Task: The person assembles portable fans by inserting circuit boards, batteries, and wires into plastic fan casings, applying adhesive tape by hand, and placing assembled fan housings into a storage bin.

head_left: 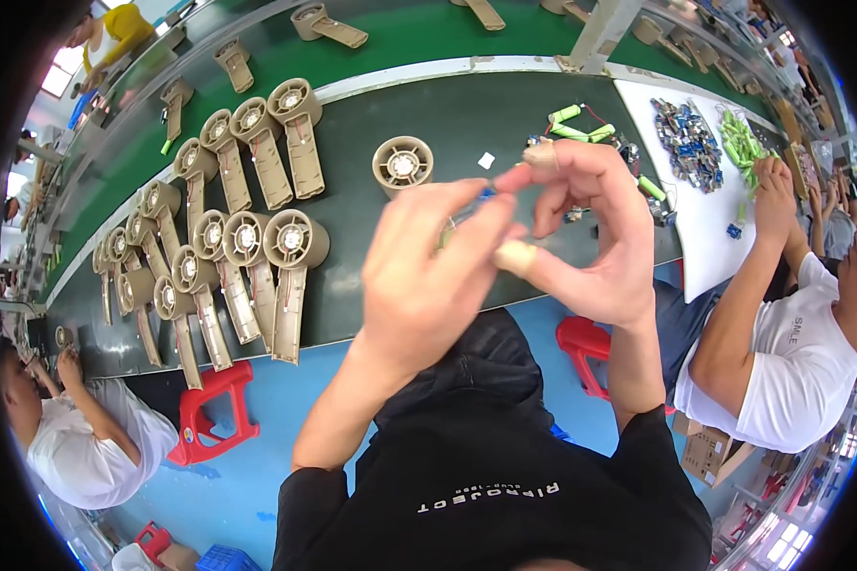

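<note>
My left hand (428, 276) is closed in a pinch on a small blue part (487, 193), perhaps a circuit board; the fingers cover most of it. My right hand (600, 228) curves beside it, thumb and index finger apart, with tan wraps around both. Its index fingertip meets the blue part's end, and its thumb tip lies by my left thumb. Just beyond my left hand stands a beige round fan housing (403, 164). A small white square (486, 161) lies to its right. Green battery cells (568, 131) with red wires lie behind my right hand.
Beige handheld fan housings (248, 238) stand in rows on the dark green table (352, 114) at left. On a white sheet (700, 247) at right are piles of circuit boards (687, 143) and green parts (741, 143), near a co-worker's hand (774, 190). A conveyor (400, 38) runs behind.
</note>
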`<move>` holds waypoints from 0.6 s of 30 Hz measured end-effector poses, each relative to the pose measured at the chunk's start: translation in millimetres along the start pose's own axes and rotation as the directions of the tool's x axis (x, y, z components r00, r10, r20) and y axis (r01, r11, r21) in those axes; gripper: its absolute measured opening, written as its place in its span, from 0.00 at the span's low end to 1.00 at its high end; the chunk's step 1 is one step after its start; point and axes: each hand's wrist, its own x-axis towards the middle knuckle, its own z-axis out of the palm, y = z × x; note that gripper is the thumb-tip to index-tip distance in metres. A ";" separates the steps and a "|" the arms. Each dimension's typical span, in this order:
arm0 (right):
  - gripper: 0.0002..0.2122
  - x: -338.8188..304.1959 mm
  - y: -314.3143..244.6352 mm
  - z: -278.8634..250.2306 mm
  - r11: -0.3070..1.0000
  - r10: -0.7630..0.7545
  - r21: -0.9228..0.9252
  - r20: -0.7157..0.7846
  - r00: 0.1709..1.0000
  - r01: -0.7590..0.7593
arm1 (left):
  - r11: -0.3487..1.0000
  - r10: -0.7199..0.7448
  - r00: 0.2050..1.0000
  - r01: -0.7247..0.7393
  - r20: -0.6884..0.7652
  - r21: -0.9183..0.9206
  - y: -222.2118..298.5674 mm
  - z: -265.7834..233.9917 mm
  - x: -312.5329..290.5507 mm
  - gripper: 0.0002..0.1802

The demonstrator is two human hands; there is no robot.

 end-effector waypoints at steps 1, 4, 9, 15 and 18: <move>0.25 1.0 2.1 0.9 0.996 -0.001 0.086 0.033 0.999 -0.002 | 0.999 -0.047 0.999 0.047 -0.016 -0.007 -2.7 -11.1 -1.8 0.16; 0.14 -5.1 16.4 4.9 0.937 0.292 0.195 0.019 0.956 -0.290 | 0.739 -0.580 0.815 0.523 -0.006 -0.425 -9.3 -31.6 -21.7 0.06; 0.11 -18.2 52.9 33.4 0.871 0.477 0.024 0.200 0.856 -0.491 | 0.676 -0.679 0.689 0.721 0.251 -0.151 -19.7 -32.1 -32.0 0.09; 0.09 -14.8 56.7 47.0 0.882 0.459 0.009 0.219 0.861 -0.472 | 0.925 -0.353 0.902 0.296 0.248 0.238 -36.0 -12.4 -38.4 0.08; 0.10 -9.0 64.7 59.4 0.947 0.317 0.015 0.107 0.942 -0.320 | 0.859 -0.512 0.839 0.500 0.184 0.107 -35.9 -11.7 -35.3 0.08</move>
